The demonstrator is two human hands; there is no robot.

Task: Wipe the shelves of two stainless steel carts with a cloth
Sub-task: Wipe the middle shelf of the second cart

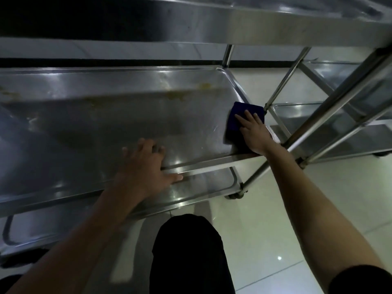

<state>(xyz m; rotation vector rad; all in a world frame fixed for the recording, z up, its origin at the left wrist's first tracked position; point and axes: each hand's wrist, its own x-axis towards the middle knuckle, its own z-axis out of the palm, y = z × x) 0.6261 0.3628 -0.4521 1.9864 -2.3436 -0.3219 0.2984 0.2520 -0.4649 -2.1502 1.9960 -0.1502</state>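
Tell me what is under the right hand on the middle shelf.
Under the right hand lies a dark blue folded cloth, pressed flat by straight fingers on the stainless steel middle shelf near its right corner. The steel beneath the cloth is covered.

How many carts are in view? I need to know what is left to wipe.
2. The near cart, whose middle shelf the right hand wipes with the blue cloth, and a second cart to its right. Others may be out of frame.
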